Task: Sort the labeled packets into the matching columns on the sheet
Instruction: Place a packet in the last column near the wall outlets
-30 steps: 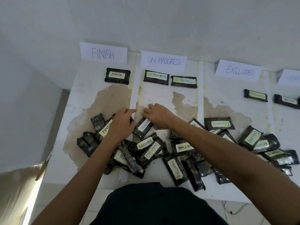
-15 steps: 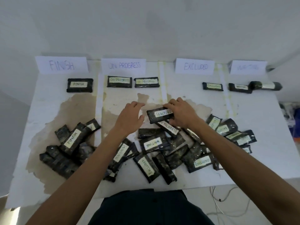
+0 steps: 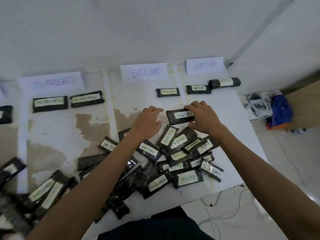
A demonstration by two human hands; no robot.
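My right hand (image 3: 202, 118) grips a dark packet labelled WAITING (image 3: 180, 117), held just above the sheet (image 3: 138, 101), below the EXCLUDED and WAITING columns. My left hand (image 3: 147, 124) hovers beside it to the left, fingers loosely spread and holding nothing. Column cards read ON PROGRESS (image 3: 52, 83), EXCLUDED (image 3: 144, 72) and WAITING (image 3: 204, 65). Two packets (image 3: 50, 103) lie under ON PROGRESS, one (image 3: 168, 92) under EXCLUDED, two (image 3: 198, 89) under WAITING. A heap of labelled packets (image 3: 173, 153) lies below my hands.
More packets (image 3: 43, 189) spread along the near left edge. The table's right edge (image 3: 249, 132) drops to a tiled floor with cables (image 3: 214, 205), white items (image 3: 258, 106) and a blue bag (image 3: 280, 111). A white wall stands behind the cards.
My right hand has lifted the WAITING packet from the heap and carried it rightward toward the WAITING column. My left hand followed beside it. The view has swung right.
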